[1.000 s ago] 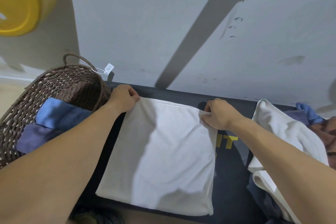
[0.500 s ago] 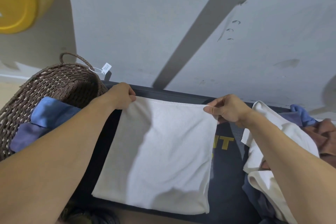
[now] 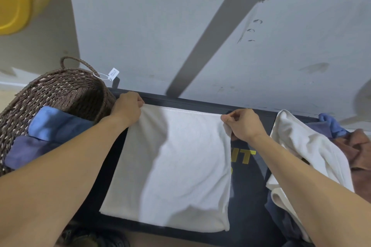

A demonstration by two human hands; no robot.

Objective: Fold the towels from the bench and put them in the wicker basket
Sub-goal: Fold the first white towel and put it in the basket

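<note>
A white towel (image 3: 180,166), folded to a rectangle, lies flat on the dark bench (image 3: 249,202). My left hand (image 3: 128,109) grips its far left corner. My right hand (image 3: 244,124) pinches the far right corner, lifted slightly off the bench. The brown wicker basket (image 3: 66,90) stands at the left, touching the bench end, with folded blue towels (image 3: 50,126) inside.
A heap of unfolded towels lies on the bench at the right: a white one (image 3: 309,150), a brown one (image 3: 359,150), a blue one (image 3: 331,124). A grey wall (image 3: 180,26) rises right behind the bench. A yellow object (image 3: 16,0) sits at the top left.
My right hand has lifted the towel's far right corner and shifted a little right. My left hand keeps its hold on the far left corner.
</note>
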